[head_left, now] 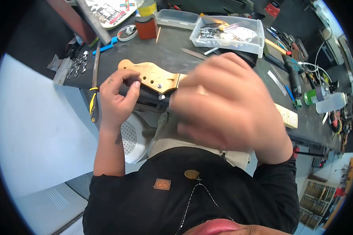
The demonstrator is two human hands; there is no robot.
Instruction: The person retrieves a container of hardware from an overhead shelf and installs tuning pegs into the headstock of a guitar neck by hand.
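Note:
A maple guitar neck [166,76] lies along the bench's near edge, its headstock to the left. Several bare holes run along the headstock, and one tuning machine [160,86] sits at its lower right edge with the button sticking out. My left hand [119,94] is at the headstock's near edge, fingers curled, index fingertip against the wood; its other fingertips are partly hidden. My right hand [227,102] is raised close to the camera above the neck. Motion smears its curled fingers, so whether it holds something does not show. It covers the middle of the neck; the fretted end [288,115] shows beyond.
A clear plastic bin [259,37] of metal parts stands at the back of the bench [168,49]. Loose tuners [79,64] lie at left beside a yellow-black screwdriver [93,103]. A rotary tool [292,74], rulers and bottles [331,102] are at right. A white stool [131,141] stands below.

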